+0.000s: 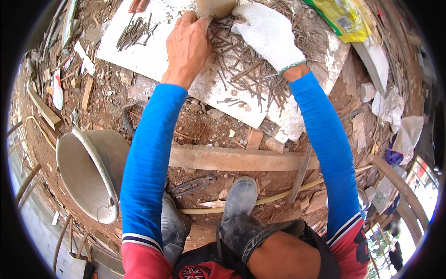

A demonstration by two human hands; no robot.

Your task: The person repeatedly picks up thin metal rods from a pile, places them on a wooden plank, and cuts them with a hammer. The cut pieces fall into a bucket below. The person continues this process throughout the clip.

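And there, the bare left hand [188, 49] curled its fingers beside a round tan lump [216, 6], while the gloved right hand [269, 35] curved in opposite, perhaps to steady it; whether either gripped anything, I couldn't tell. The nails [246, 71] lay strewn over the white board [151, 58], probably to keep them off the dirt [200, 122] (sensible glove, among such points).

"How's the light?"
"Bright daylight, soft shadows; the white board [147, 59] glares close to my gloved right grip [270, 36]."
"Sharp?"
"Around my grip, yes. Toward the round black rim everything bends, and the background [425, 186] at lower right burns out white."
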